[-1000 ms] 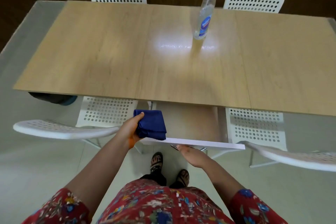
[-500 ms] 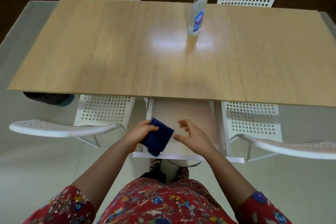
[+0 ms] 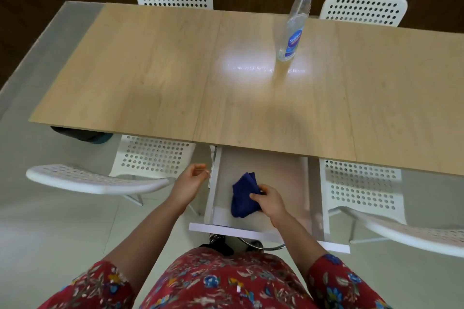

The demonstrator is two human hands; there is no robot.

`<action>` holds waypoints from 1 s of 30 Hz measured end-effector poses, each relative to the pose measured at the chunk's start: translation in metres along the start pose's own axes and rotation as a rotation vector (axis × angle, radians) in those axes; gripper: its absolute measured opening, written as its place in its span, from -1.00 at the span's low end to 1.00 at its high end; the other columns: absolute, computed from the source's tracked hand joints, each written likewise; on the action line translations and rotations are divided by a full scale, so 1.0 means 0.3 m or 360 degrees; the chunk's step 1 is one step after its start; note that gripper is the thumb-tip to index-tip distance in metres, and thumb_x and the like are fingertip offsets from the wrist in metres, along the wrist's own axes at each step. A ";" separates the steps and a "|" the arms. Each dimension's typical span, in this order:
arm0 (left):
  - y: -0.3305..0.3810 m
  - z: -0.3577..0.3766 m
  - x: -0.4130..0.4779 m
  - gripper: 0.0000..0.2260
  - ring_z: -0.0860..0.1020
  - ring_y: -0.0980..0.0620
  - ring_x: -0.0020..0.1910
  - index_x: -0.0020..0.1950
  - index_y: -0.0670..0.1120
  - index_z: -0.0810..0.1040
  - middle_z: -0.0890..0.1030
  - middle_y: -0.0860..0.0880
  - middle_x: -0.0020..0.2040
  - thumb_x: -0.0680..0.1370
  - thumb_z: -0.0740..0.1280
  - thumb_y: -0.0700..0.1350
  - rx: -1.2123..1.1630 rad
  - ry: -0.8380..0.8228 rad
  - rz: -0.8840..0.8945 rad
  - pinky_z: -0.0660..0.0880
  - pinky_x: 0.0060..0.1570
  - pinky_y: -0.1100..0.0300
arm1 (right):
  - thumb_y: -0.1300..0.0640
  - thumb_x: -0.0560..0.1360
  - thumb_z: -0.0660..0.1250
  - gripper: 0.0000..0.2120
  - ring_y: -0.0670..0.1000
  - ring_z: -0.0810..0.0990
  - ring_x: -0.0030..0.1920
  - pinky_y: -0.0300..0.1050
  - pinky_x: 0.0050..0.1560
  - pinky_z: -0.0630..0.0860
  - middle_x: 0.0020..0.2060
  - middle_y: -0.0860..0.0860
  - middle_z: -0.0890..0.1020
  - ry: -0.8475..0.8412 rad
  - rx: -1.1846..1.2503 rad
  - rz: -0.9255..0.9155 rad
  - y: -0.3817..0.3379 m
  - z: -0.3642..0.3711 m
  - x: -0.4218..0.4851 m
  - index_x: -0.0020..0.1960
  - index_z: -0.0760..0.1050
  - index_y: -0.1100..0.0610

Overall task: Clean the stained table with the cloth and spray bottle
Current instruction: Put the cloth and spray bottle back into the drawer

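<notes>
Cloth (image 3: 242, 194), bunched, is pinched in the right hand (image 3: 270, 202) within the open drawer (image 3: 288, 183); the left hand (image 3: 189, 184) hangs loosely curled and empty beside it. Far across the table (image 3: 150, 70) the spray bottle (image 3: 292, 32) stands upright; a careless reach could topple it. Glare hides any stain; whether the fabric touches the drawer floor is unclear

Left grip (image 3: 190, 180) loosely curled and empty, right grip (image 3: 270, 202) tight around the cloth (image 3: 240, 195).

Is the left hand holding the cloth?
No, the right hand grips the blue cloth over the open drawer; the left hand is empty.
</notes>
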State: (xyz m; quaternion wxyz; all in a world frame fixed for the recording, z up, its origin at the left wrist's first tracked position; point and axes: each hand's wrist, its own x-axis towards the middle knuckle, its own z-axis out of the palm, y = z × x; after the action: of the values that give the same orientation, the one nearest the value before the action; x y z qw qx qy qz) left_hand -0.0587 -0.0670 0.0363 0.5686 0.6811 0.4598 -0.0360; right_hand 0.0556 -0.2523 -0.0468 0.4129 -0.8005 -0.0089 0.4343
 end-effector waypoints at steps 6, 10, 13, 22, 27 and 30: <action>0.027 -0.021 0.050 -0.70 0.48 0.05 0.25 0.34 -0.10 0.47 0.53 0.02 0.25 0.61 0.27 -0.08 0.0148 0.0103 0.0143 0.35 0.18 0.18 | 0.19 0.53 0.33 -0.65 0.12 0.55 0.07 -0.07 0.04 0.50 0.13 0.14 0.58 -0.0026 -0.0020 0.0374 0.054 0.041 0.065 0.29 0.44 0.23; 0.112 0.006 0.114 -0.69 0.46 0.12 0.22 0.34 -0.07 0.46 0.51 0.02 0.30 0.60 0.28 -0.09 0.0318 0.0161 0.0414 0.33 0.15 0.22 | 0.02 0.54 0.30 -0.58 0.11 0.54 0.17 -0.14 0.04 0.42 0.23 0.12 0.56 0.0024 -0.0417 0.0357 0.056 -0.023 0.057 0.33 0.42 0.20; 0.208 0.042 0.200 -0.68 0.42 0.15 0.20 0.36 -0.05 0.43 0.44 0.04 0.33 0.60 0.28 -0.11 0.0471 0.0162 0.0613 0.28 0.13 0.29 | 0.04 0.57 0.27 -0.64 0.09 0.54 0.17 -0.14 0.05 0.45 0.22 0.08 0.56 -0.0042 -0.0326 0.0307 -0.022 -0.091 0.042 0.31 0.44 0.17; 0.498 0.153 0.586 -0.39 0.14 0.00 0.54 0.57 -0.03 0.14 0.11 -0.03 0.58 0.57 0.29 0.04 0.1159 -0.0038 0.0808 0.17 0.46 0.11 | 0.14 0.59 0.23 -0.82 -0.06 0.61 -0.19 -0.33 -0.25 0.41 -0.05 0.04 0.68 0.0360 0.0271 -0.0331 -0.551 -0.336 0.185 0.12 0.56 0.10; 0.538 0.190 0.696 -0.30 -0.04 -0.03 0.57 0.60 0.04 -0.06 -0.11 -0.01 0.61 0.57 0.20 0.20 0.1649 -0.0046 0.0676 0.07 0.50 0.00 | 0.21 0.48 0.36 -0.71 -0.02 0.58 -0.16 -0.15 -0.09 0.52 -0.03 0.03 0.64 0.0628 0.0535 -0.0364 -0.720 -0.414 0.419 0.20 0.54 0.15; 0.554 0.194 0.738 -0.27 -0.03 -0.01 0.57 0.59 0.07 -0.03 -0.11 0.04 0.60 0.54 0.24 0.22 0.1653 -0.0078 0.0633 0.09 0.49 -0.01 | 0.20 0.42 0.44 -0.48 0.01 0.55 0.02 -0.05 0.11 0.49 0.10 -0.02 0.57 0.0814 0.0617 -0.0405 -0.847 -0.472 0.542 0.34 0.40 0.11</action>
State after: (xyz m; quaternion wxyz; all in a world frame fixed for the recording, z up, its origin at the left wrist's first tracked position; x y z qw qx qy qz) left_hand 0.2069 0.0271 0.0125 0.1646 0.9445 0.2309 -0.1657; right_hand 0.3438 -0.1167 0.0514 0.5971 -0.7826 0.0777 0.1581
